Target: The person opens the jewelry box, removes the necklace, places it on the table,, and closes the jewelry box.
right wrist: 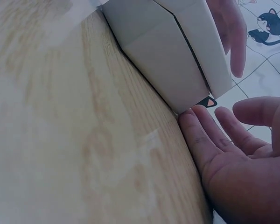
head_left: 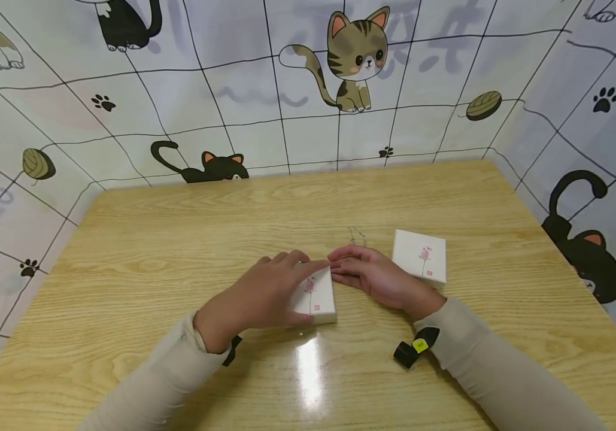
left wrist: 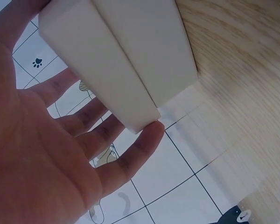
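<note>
white held box (head_left: 325, 304), pink print (head_left: 310, 285) only in head view

Honestly, you won't get any readable text here. Your left white box (head_left: 321, 294) and right white box (head_left: 411, 254) each have a tiny pink square mark, too small to read. Same with your strap's yellow label (head_left: 420, 345); the wall's grey lettering (head_left: 450, 36) is too faint.

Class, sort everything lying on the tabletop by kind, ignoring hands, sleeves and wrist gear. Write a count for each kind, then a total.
White boxes: 2 (left box, right box)
Thin chain, partly hidden: 1
Total in sight: 3
</note>
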The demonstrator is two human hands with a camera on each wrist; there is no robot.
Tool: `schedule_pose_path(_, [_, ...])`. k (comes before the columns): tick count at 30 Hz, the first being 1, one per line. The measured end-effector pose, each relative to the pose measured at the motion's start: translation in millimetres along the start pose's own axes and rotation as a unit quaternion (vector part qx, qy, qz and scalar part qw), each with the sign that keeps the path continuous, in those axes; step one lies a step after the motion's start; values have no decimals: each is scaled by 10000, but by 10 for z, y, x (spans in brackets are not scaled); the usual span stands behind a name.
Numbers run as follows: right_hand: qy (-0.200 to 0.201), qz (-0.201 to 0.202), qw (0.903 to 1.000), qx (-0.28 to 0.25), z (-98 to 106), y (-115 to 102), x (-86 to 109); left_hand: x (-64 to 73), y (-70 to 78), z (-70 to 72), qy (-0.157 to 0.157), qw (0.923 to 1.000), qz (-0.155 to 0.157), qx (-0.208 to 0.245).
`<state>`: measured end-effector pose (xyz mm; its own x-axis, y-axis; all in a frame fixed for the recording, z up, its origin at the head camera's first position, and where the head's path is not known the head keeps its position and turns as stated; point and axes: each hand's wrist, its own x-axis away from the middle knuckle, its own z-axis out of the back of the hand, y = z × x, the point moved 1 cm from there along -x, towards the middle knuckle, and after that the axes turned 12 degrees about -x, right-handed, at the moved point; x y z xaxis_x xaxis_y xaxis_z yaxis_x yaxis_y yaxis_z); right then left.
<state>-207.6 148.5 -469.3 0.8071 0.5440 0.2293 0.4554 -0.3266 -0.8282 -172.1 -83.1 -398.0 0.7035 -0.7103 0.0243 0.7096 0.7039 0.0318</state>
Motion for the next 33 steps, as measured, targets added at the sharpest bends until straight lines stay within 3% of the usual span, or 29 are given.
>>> schedule_pose_path(20, [-48,4,9999,115,-14,-13,17,19,13,-8,-120,9999,87,22])
schedule_pose_path(33, [19,45,10000,53,-22,-10,9,20,9,-95,-138,9999,29,24])
